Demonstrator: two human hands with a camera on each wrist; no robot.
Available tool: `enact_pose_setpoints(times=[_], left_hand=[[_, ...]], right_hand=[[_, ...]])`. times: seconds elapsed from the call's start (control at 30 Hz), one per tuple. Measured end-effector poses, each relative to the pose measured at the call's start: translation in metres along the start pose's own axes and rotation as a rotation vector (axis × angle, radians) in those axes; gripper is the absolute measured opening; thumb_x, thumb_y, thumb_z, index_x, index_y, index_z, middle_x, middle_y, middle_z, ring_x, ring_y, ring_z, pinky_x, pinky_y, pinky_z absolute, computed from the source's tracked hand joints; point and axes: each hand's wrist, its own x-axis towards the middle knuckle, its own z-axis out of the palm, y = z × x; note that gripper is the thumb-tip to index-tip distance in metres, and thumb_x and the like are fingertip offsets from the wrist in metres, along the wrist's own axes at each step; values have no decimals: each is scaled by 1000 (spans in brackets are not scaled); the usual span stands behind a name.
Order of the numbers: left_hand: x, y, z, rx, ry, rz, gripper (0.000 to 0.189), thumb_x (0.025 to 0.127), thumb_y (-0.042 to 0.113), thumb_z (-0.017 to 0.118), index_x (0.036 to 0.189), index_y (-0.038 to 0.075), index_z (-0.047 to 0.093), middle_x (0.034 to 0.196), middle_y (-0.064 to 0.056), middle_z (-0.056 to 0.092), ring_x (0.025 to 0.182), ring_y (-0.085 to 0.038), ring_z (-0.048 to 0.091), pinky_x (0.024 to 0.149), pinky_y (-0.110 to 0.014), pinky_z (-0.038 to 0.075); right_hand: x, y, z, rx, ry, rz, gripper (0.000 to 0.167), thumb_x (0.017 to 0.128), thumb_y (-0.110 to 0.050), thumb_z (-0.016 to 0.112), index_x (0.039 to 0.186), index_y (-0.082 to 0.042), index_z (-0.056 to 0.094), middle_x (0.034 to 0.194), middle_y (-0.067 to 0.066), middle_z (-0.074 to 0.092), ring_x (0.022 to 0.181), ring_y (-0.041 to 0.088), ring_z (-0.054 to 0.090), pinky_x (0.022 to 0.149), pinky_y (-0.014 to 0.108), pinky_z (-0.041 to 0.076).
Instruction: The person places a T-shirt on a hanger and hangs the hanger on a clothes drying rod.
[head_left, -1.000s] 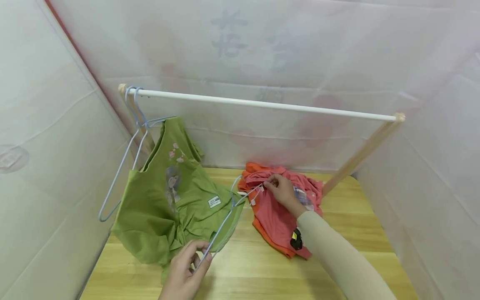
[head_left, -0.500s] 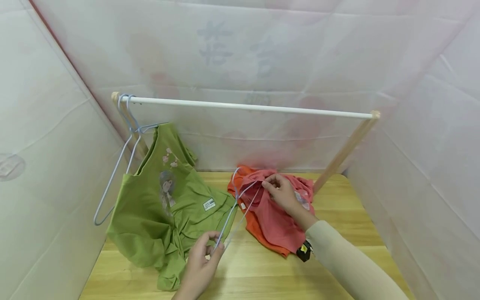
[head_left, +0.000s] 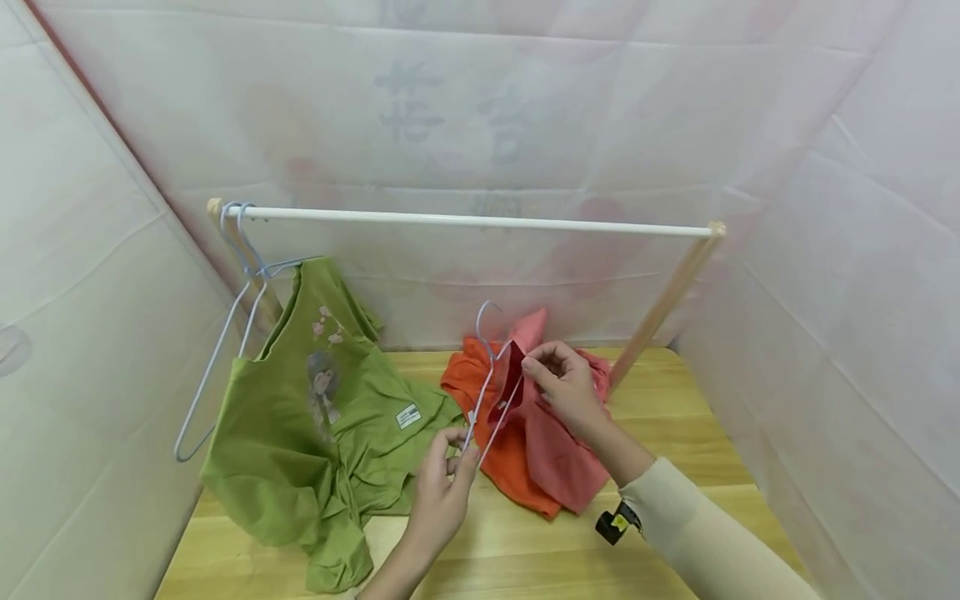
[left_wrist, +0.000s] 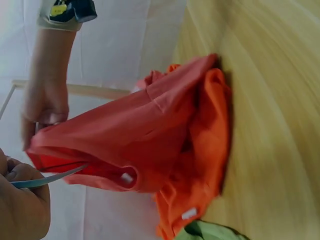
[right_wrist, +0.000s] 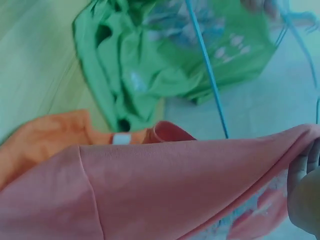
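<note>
Gripping a pale blue wire hanger (head_left: pixel 480 402), the left hand (head_left: pixel 441 493) is near the right hand (head_left: pixel 567 393), which pinches the edge of a pink shirt (head_left: pixel 557 446) between thumb and fingers. One arm of the hanger reaches into the shirt's raised opening. Beneath, an orange shirt (head_left: pixel 517 473) lies crumpled on the wooden tabletop (head_left: pixel 678 429). Two more hangers (head_left: pixel 210 371) hook over the left end of a white rail (head_left: pixel 465 220), where a green shirt (head_left: pixel 288 442) hangs, its lower part spread on the tabletop.
</note>
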Motion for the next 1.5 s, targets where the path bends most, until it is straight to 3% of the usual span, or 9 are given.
enact_pose_setpoints(times=[0.23,0.43,0.53,0.7,0.8,0.87,0.97,1.23,1.5], left_hand=[[24,11,17,-45,-15,29,17,104,13,52,117,2,54,98,-16,55,61,-12,63,48,-22,47],[38,22,18,1,7,237,14,100,-3,52,114,-1,55,96,-20,59,68,-23,67,52,-28,52],[39,23,16,60,29,338,20,95,-12,54,111,0,57,94,-16,60,66,-12,62,49,-25,51],[33,27,11,116,27,434,25,89,-18,56,108,-2,57,88,-11,56,63,-5,50,49,-16,42],[26,30,6,122,-5,459,28,88,-18,57,108,1,58,88,-7,56,61,-6,50,50,-14,41],[22,31,3,120,-31,468,28,89,-16,58,110,3,58,90,-5,56,63,-6,50,50,-13,41],[17,34,-1,107,-65,475,29,90,-15,58,111,3,57,92,-5,56,65,-5,50,49,-12,42],[25,32,4,103,-94,456,27,93,-11,58,115,4,56,96,-7,58,68,-9,56,54,-16,47],[35,31,10,113,-114,450,21,98,-5,55,115,7,56,94,-3,55,67,-4,50,53,-16,45]], right_hand=[[-14,-16,9,33,-58,-174,9,93,-5,69,99,0,64,89,3,64,78,13,57,65,21,48],[-17,-24,3,34,-155,-193,8,95,1,63,103,2,64,90,7,64,76,17,62,65,28,57],[-9,-23,-12,-60,-82,-238,8,94,4,63,102,3,65,90,8,64,74,15,62,64,26,55],[22,-31,-45,-321,161,-492,16,92,-3,67,107,-3,71,99,10,67,86,16,59,75,23,48],[44,-37,-61,-518,211,-655,26,98,-17,63,120,-6,70,119,15,65,111,26,55,97,37,42],[54,-40,-68,-635,181,-737,34,102,-30,56,124,-8,70,131,18,60,127,35,48,106,47,34],[61,-43,-71,-733,95,-824,48,105,-44,45,122,-8,71,130,19,62,133,42,45,113,58,26],[48,-49,-53,-672,-49,-945,42,104,-37,46,105,-5,73,110,12,71,114,38,60,113,64,24],[38,-55,-30,-617,-49,-1042,40,103,-36,48,100,-4,73,103,14,70,102,34,60,104,60,36]])
